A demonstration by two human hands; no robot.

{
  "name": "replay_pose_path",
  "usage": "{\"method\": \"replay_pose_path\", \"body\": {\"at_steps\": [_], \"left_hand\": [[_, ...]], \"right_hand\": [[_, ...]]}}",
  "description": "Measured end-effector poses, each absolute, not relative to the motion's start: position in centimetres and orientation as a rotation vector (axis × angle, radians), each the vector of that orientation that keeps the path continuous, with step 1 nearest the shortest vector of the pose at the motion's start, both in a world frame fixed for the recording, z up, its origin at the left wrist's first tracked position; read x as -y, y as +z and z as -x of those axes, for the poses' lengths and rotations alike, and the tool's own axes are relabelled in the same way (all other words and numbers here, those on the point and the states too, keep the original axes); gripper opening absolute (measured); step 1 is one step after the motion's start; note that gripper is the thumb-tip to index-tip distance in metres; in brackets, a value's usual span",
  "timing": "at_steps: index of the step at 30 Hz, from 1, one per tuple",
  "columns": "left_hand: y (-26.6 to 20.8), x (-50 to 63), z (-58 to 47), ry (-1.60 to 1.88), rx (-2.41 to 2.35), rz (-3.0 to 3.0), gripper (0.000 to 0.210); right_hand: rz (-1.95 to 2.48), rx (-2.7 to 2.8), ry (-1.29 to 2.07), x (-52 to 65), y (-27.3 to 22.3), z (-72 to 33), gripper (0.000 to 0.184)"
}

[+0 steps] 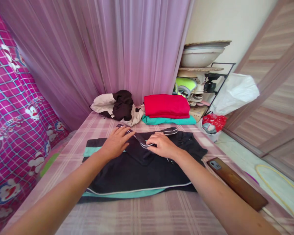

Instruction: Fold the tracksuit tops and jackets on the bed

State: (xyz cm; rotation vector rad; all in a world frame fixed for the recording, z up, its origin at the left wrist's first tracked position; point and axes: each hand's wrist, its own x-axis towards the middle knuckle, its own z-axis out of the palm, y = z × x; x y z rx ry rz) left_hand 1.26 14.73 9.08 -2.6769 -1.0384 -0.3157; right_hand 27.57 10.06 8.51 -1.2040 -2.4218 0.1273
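A dark polo shirt (137, 176) with teal bands and white piping lies spread on the checked cloth in front of me. Its collar (143, 142), edged with white lines, is at the far side of the shirt. My right hand (163, 143) pinches the collar's edge between thumb and fingers. To the left, my left hand (116, 142) rests palm down over the shirt beside the collar, fingers stretched out and holding nothing. Parts of the collar and left shoulder are hidden under the hands.
Behind the shirt are a folded red garment (166, 106) on a teal one (169, 120) and a crumpled black-and-beige garment (122, 106). A brown-cased phone (237, 182) with a cable lies at right. Beyond the edge stands a rack (222, 81) with basins. Purple curtains (137, 49) hang behind.
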Motion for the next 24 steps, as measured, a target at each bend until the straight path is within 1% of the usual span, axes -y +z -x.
{"method": "replay_pose_path", "body": {"at_steps": [2, 3, 4, 7, 8, 9, 12, 14, 18, 20, 24], "left_hand": [[9.0, -14.2, -2.7, -0.226, 0.972, 2.68, 0.061], [8.9, -14.1, -3.2, -0.185, 0.954, 2.682, 0.058], [8.7, -14.1, -3.7, -0.148, 0.935, 2.689, 0.05], [8.3, -13.6, -4.4, -0.061, 0.853, 2.742, 0.017], [8.3, -13.3, -4.5, -0.029, 0.828, 2.763, 0.011], [8.3, -12.8, -4.6, 0.005, 0.81, 2.783, 0.009], [8.8, -10.8, -4.5, 0.097, 0.826, 2.811, 0.011], [9.2, -9.7, -4.3, 0.134, 0.855, 2.831, 0.014], [9.6, -8.7, -3.5, 0.138, 0.885, 2.91, 0.022], [9.4, -8.8, -2.7, 0.115, 0.888, 2.941, 0.026], [8.8, -9.6, -0.3, 0.086, 0.971, 2.971, 0.016]], "right_hand": [[1.229, 2.43, 0.115, -7.4, 8.1, -28.7, 0.009], [1.267, 2.43, 0.127, -6.2, 7.8, -29.3, 0.01], [1.314, 2.423, 0.146, -5.2, 7.4, -29.9, 0.011], [1.445, 2.375, 0.227, -3.3, 5.9, -31.6, 0.016], [1.469, 2.359, 0.264, -2.9, 5.5, -32.2, 0.018], [1.478, 2.353, 0.311, -2.7, 5.1, -32.6, 0.02], [1.428, 2.369, 0.482, -2.8, 4.9, -33.9, 0.023], [1.393, 2.34, 0.515, -3.7, 5.4, -34.5, 0.031], [1.448, 2.144, 0.252, -7.2, 6.0, -35.3, 0.038], [1.55, 2.153, 0.219, -9.2, 5.2, -35.5, 0.043], [1.801, 2.199, 0.513, -11.3, 2.2, -36.3, 0.05]]}}
